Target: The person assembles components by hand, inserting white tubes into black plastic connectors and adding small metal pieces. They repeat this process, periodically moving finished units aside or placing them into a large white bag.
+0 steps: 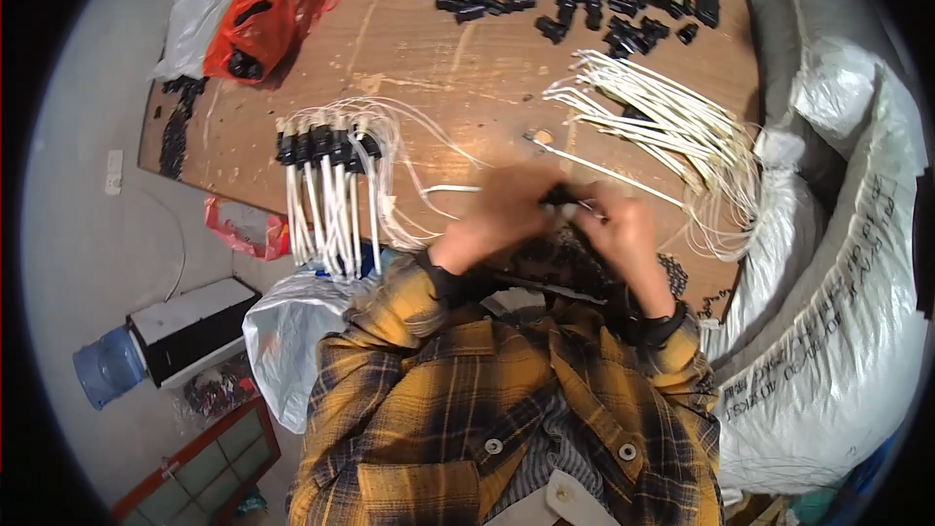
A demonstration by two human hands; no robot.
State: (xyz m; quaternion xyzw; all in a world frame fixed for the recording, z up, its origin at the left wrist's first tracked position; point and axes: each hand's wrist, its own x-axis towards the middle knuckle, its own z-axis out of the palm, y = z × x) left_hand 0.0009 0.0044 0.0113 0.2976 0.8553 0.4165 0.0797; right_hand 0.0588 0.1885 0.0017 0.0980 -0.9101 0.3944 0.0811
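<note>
Jacket: yellow-and-black plaid, long sleeves, chest pocket, pale round buttons. Dark cuffs at both wrists. Grey striped underlayer visible at the opening. Left hand, blurred, and right hand: bare.

The left hand is too blurred for its grip to be made out. The right hand is held close beside it, curled inward. Both forearms are angled toward each other.

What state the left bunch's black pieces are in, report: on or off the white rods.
On: the white rods run straight out of the black pieces at their far ends.
</note>
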